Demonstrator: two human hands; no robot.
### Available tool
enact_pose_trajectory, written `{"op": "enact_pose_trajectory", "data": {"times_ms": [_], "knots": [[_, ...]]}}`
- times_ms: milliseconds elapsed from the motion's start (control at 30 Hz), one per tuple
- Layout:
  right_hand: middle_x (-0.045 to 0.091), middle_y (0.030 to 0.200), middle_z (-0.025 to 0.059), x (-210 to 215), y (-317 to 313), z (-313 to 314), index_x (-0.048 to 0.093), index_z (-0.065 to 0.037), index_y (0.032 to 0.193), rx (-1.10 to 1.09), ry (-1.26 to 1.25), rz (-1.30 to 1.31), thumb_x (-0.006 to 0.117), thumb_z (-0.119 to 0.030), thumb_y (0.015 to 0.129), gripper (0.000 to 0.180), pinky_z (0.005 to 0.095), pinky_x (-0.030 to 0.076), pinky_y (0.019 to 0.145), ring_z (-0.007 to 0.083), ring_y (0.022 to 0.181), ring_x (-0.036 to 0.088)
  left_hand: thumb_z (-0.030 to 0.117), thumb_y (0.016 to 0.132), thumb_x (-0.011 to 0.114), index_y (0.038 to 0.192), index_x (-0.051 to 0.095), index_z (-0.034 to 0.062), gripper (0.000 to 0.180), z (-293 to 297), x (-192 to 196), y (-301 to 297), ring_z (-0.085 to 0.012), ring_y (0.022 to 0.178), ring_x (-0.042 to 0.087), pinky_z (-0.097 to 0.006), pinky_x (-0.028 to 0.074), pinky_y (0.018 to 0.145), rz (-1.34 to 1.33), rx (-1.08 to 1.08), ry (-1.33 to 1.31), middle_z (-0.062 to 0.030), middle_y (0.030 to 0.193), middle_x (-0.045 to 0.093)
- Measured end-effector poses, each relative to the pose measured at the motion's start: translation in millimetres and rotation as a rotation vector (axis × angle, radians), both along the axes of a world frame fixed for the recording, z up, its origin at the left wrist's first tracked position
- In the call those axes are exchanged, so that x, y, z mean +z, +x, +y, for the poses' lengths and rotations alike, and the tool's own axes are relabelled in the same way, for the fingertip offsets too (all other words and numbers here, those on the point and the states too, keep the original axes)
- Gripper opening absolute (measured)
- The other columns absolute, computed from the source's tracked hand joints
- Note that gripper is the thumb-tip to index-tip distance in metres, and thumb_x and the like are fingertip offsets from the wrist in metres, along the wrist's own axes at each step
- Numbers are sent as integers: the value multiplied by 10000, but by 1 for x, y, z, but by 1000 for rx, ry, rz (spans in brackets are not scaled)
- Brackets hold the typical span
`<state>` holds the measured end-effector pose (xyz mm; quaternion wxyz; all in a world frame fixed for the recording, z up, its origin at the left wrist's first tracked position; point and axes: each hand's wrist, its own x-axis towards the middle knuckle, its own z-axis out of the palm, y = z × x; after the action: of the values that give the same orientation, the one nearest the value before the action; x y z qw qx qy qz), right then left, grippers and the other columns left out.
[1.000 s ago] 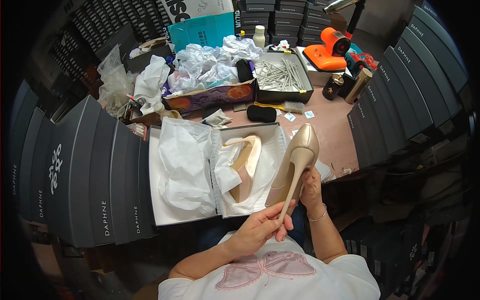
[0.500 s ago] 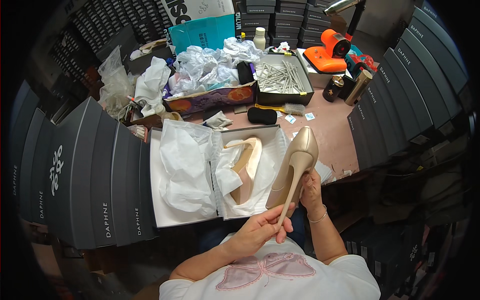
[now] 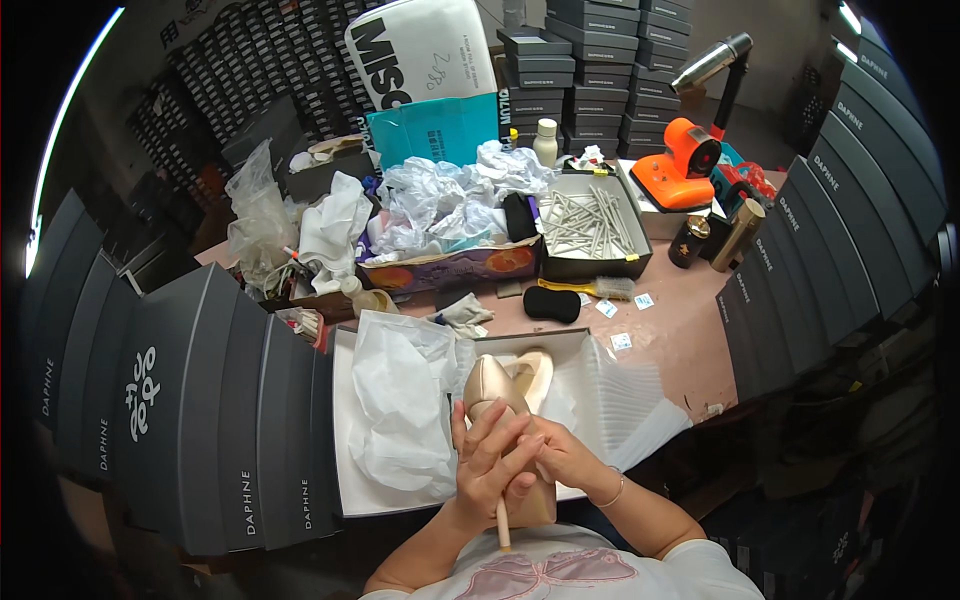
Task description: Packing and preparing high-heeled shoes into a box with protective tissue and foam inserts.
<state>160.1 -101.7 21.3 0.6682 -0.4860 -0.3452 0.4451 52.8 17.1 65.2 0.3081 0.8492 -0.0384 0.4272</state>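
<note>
A champagne-coloured stiletto pump is between my two hands, close to my chest, toe pointing away and slim heel pointing back toward me. My left hand lies across the shoe with its fingers over the front part, and the heel comes out below it. On the shoe's right side, my right hand grips it with curled fingers; its fingertips are partly hidden. Behind the held shoe, the matching pump lies in an open shoebox, partly covered from sight. White tissue paper fills the box's left half.
Dark shoeboxes stand at my left, and another stack rises at right. Across the table are a carton of crumpled paper, a box of pale sticks, a yellow-handled brush, a black sponge and an orange device.
The pump has come left and nearer my chest, now over the box. My left hand has shifted from the heel onto the shoe's front. The whole view has tilted upward.
</note>
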Motion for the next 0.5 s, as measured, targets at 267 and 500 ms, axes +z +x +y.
{"op": "enact_pose_trajectory", "data": {"times_ms": [267,500], "knots": [[674,831,150,-11,105,100,659,17,997,-254,-261,-584,631,-203,905,240,327,495,745,218,771,642,191,983,489,1114,625,23,253,69,-8,-13,-238,779,636,-503,362,1048,69,161,-178,-76,816,648],[591,973,119,-93,172,232,673,-99,1036,-262,-343,-1352,681,-109,759,277,423,503,804,310,941,598,39,886,588,1198,606,19,314,98,-54,-13,-236,806,609,-490,383,1022,295,212,-156,-76,843,613]]}}
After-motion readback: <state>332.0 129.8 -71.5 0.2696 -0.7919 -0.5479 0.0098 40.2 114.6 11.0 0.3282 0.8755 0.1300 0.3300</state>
